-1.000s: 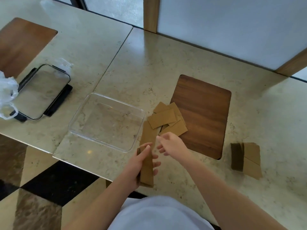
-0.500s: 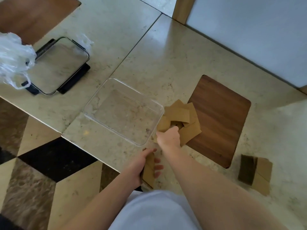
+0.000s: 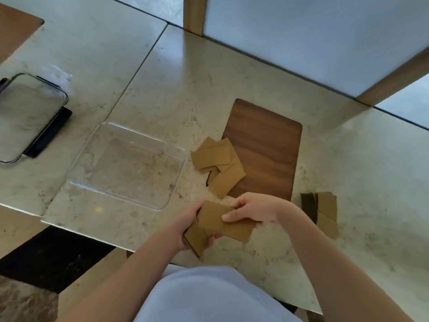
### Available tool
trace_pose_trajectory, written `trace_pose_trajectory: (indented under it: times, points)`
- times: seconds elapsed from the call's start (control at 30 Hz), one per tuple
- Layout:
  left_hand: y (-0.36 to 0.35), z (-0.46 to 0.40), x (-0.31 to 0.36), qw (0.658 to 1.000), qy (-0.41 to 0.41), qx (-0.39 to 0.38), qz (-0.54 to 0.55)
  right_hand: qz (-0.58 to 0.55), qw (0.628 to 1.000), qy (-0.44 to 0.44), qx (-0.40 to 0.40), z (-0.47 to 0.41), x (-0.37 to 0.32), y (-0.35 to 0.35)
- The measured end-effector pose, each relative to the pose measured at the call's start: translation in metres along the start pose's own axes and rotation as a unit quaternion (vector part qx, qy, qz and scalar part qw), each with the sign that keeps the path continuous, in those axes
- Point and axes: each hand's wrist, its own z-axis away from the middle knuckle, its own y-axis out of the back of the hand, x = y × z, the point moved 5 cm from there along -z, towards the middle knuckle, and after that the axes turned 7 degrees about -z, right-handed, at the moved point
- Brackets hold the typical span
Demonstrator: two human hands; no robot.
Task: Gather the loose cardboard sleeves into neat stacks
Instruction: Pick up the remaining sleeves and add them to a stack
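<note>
Since half a second ago the right hand [image 3: 255,211] has drawn back from the loose pile of sleeves [image 3: 219,165] with one cardboard sleeve [image 3: 224,220], and it now meets the left hand [image 3: 185,226] just above the near edge of the marble table [image 3: 162,89].

Far to the left of the fingers, a clear lid [image 3: 27,117] with dark clips lies flat on the table. Nearer, just up and left of the left hand's fingers, sits an empty clear plastic tray [image 3: 127,163].

The left hand grips a small stack of sleeves [image 3: 196,238], thumb on one edge and curled fingers showing under the other, so that the stack tilts down toward the person. The single sleeve lies crosswise over the top of that stack and touches it. The right hand pinches this sleeve, thumb flat on its upper face and the other fingers curled behind it.

Beyond the fingertips of both hands, the loose pile of sleeves lies fanned and overlapping, partly on the marble and partly on the near left corner of a dark wooden board [image 3: 267,147].

To the right of the right wrist, apart from both hands, a second group of sleeves [image 3: 322,210] lies flat on the table, one darker piece beside lighter ones.
</note>
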Motion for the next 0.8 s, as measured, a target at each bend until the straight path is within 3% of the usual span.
trace_pose_trajectory:
  times: [0.07,0.23,0.3,0.37,0.53,0.67,0.8]
  points:
    - [-0.011,-0.004,0.008,0.999,-0.037,-0.014,-0.002,0.012,0.999,0.003,0.051,-0.001,-0.009,0.012]
    - [-0.026,-0.012,0.038,0.976,-0.193,-0.018,0.098,-0.093,0.969,0.002,0.230,-0.025,-0.011,0.004]
    - [-0.030,-0.012,0.045,0.972,-0.221,-0.004,0.083,-0.034,0.971,0.006,0.236,-0.038,-0.007,-0.011]
    - [-0.028,-0.016,0.045,0.971,-0.221,0.041,0.084,0.006,0.968,0.013,0.250,-0.042,0.002,-0.010]
    - [-0.022,-0.017,0.034,0.970,-0.156,0.065,0.177,0.039,0.886,-0.006,0.461,-0.046,0.015,0.051]
    - [-0.016,-0.013,0.034,0.969,-0.150,0.007,0.199,0.108,0.876,-0.014,0.470,-0.069,0.012,0.051]
    - [-0.012,-0.007,0.043,0.966,-0.160,-0.019,0.200,0.009,0.870,-0.025,0.492,-0.079,0.017,0.054]
